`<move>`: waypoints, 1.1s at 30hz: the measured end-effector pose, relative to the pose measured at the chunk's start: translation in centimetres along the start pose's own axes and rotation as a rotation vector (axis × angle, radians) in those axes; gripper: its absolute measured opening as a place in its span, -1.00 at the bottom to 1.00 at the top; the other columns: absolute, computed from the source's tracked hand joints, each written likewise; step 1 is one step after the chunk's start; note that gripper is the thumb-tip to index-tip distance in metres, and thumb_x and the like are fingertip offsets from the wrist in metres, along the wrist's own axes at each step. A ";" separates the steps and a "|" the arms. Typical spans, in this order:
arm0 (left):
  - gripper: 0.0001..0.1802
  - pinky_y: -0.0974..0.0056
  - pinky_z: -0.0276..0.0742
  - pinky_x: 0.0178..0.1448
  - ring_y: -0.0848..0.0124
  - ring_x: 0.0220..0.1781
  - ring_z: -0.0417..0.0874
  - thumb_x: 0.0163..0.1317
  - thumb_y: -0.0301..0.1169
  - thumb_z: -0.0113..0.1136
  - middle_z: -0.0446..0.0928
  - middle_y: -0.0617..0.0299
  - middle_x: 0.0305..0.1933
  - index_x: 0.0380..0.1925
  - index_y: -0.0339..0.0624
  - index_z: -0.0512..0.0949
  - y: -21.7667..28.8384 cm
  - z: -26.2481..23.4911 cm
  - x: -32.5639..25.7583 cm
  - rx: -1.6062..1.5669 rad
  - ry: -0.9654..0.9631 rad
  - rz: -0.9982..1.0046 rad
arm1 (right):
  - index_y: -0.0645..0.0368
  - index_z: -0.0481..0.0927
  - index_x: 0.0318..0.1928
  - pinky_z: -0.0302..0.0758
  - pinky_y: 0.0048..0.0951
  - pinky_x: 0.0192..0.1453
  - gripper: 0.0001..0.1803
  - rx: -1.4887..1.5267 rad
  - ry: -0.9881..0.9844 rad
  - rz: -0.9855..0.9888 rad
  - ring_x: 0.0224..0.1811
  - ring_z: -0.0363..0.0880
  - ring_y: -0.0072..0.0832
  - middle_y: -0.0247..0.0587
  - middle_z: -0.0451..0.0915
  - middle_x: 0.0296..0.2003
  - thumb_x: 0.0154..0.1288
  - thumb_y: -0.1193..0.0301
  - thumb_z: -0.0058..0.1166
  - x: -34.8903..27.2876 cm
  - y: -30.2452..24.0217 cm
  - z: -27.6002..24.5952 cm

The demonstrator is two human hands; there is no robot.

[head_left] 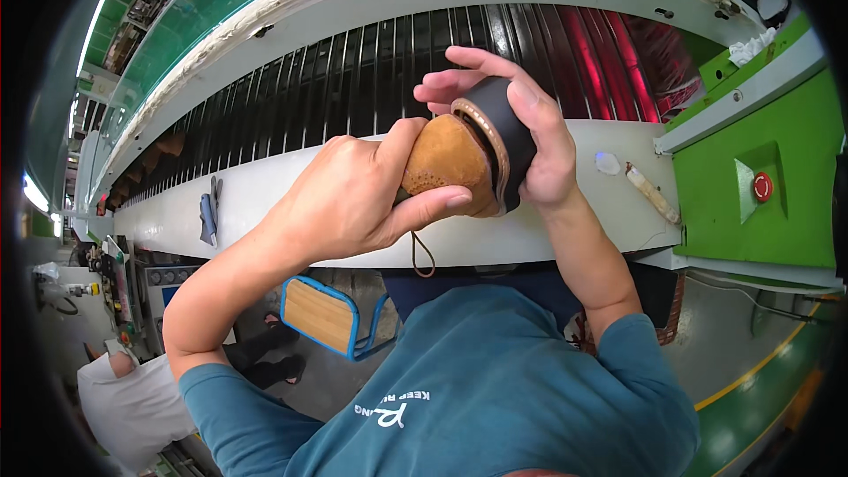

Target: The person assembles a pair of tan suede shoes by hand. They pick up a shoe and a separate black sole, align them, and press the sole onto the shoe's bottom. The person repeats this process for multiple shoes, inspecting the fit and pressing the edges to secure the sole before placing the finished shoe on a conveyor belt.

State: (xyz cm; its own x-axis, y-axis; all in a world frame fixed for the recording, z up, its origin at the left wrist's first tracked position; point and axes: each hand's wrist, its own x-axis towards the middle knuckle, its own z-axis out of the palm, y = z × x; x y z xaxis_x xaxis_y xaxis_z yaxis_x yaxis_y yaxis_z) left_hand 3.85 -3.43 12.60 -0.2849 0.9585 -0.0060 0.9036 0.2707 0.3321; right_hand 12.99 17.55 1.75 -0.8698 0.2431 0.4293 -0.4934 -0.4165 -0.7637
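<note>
- Left hand (349, 194) is gripping the tan shoe upper (446, 159) in the head view, fingers curled, thumb lying along its near side, apparently for steadiness.
- Right hand (549, 146) is cupping the black sole (512, 128), partly open with fingers spreading past it, seemingly bracing against the opposite grip.
- Both parts are hanging above the white ledge (623, 141), probably giving the fingers room underneath.

Blue-grey hand tool (208, 219) lay left on worktop (163, 219) | worn stick (654, 194) lay right | red button (761, 187) sat right | blue-framed stool (320, 314) stood near left
</note>
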 end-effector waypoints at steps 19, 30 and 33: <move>-0.13 -0.01 0.63 -0.47 -0.12 -0.59 0.75 0.46 0.15 0.55 0.59 -0.07 -0.61 0.22 -0.56 0.52 1.3 0.1 1.0 0.086 0.025 0.097 | 0.50 0.29 0.70 0.55 0.07 0.66 -0.06 -0.075 -0.014 0.040 0.47 0.69 0.13 0.46 0.62 0.43 0.63 -0.04 -0.18 -0.4 -1.4 0.2; -0.20 0.03 0.56 -0.52 -0.03 -0.66 0.69 0.46 0.10 0.56 0.52 0.04 -0.67 0.13 -0.54 0.54 1.3 0.6 1.0 0.138 0.056 0.160 | 0.39 0.44 0.64 0.51 -0.11 0.62 -0.23 -0.205 -0.095 0.086 0.43 0.68 -0.15 0.19 0.68 0.38 0.69 0.09 -0.22 -0.8 -2.8 -0.2; -0.19 0.06 0.55 -0.55 0.06 -0.68 0.68 0.42 0.08 0.59 0.53 0.09 -0.66 0.14 -0.56 0.54 0.1 1.3 1.1 0.117 0.103 0.198 | 0.43 0.36 0.65 0.52 0.06 0.65 -0.15 -0.321 -0.167 0.101 0.49 0.65 0.04 0.38 0.56 0.49 0.70 -0.05 -0.24 -0.1 -3.1 -0.9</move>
State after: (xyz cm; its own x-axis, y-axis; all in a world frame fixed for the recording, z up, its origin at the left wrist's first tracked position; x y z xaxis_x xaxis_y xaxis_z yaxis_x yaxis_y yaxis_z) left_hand 4.02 -2.20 11.43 -0.1240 0.9814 0.1464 0.9742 0.0924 0.2058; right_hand 14.59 19.61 3.64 -0.9161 0.0579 0.3967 -0.4009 -0.1287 -0.9071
